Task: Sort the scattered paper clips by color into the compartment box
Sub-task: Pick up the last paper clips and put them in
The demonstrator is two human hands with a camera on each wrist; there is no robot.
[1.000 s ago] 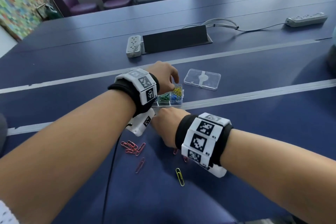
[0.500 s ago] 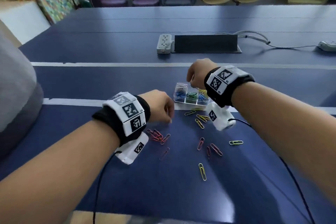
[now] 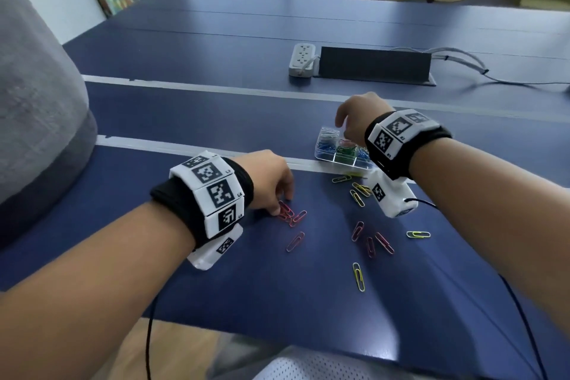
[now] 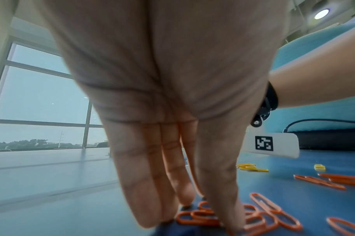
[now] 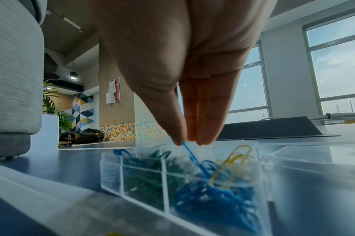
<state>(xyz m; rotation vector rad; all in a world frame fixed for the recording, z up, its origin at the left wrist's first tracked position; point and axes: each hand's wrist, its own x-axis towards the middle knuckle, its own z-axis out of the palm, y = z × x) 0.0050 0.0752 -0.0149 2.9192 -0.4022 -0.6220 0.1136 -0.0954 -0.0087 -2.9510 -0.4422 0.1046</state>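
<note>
A clear compartment box (image 3: 327, 158) stands on the blue table and holds blue, green and yellow paper clips. Above it, my right hand (image 3: 345, 136) pinches a blue paper clip (image 5: 190, 152) between thumb and fingers (image 5: 205, 137), over the box (image 5: 142, 179). My left hand (image 3: 282, 206) is lower left, its fingertips touching a small pile of red clips (image 3: 290, 215). In the left wrist view the fingers (image 4: 150, 207) and thumb press down beside and on that pile (image 4: 202, 218). More red clips (image 3: 357, 230) and yellow clips (image 3: 358, 276) lie scattered in front of the box.
A clear lid (image 5: 313, 154) lies right of the box. A white power strip (image 3: 302, 60), a black cable hatch (image 3: 373, 66) and cables sit farther back. A grey padded shape (image 3: 37, 102) stands at the left. The table's front edge (image 3: 277, 335) is close.
A second ago my left hand was at the box and my right hand down among the clips. Now the right hand is over the box and the left has dropped onto the red pile.
</note>
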